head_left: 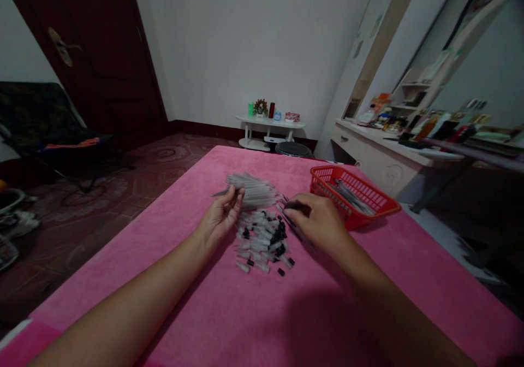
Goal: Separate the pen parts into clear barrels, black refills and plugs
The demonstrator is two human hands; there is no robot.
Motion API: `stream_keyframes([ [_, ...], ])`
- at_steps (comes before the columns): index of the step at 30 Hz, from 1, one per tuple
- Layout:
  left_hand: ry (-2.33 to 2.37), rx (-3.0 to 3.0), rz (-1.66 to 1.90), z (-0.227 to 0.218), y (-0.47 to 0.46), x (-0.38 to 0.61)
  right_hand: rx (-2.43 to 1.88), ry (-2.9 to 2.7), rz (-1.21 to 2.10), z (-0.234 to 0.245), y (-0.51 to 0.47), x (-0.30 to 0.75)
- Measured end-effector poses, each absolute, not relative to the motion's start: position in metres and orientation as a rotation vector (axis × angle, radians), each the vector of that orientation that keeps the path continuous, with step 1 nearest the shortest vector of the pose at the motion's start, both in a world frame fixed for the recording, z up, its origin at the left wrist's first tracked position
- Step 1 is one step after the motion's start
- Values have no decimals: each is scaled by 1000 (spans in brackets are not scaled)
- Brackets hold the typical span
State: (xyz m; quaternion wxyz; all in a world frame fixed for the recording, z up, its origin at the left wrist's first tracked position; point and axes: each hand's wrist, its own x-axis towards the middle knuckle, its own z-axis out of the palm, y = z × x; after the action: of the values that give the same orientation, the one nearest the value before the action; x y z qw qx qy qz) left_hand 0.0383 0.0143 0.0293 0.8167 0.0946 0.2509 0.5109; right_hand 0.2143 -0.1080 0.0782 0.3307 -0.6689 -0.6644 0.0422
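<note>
My left hand (pixel 223 214) is closed in a pinch beside a bundle of translucent pen barrels (pixel 260 192). A thin grey pen barrel (pixel 220 193) pokes out to the left of its fingertips. To the right, my right hand (pixel 317 217) has its fingers curled together over dark thin sticks (pixel 297 230) that look like pen refills. What sits between those fingertips is hidden. Between and below the hands spreads a loose heap of translucent caps (pixel 260 241), mixed with small black plugs (pixel 280 272).
A red plastic basket (pixel 354 222) holding slim pen-like pieces (pixel 352 196) stands just beyond my right hand. Pink cloth (pixel 184 312) covers the table. Farther off are a low white shelf (pixel 254 120), a folding chair (pixel 53 121) and a cluttered dresser (pixel 380 143).
</note>
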Motion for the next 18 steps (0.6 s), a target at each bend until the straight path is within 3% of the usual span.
stream_keyframes([
  [5,531,231,1096,26,13,39,-1947,-2003,242,61,-105,213],
  [18,547,382,1068,21,9,41,-1880,-2165,320,49,-102,214],
])
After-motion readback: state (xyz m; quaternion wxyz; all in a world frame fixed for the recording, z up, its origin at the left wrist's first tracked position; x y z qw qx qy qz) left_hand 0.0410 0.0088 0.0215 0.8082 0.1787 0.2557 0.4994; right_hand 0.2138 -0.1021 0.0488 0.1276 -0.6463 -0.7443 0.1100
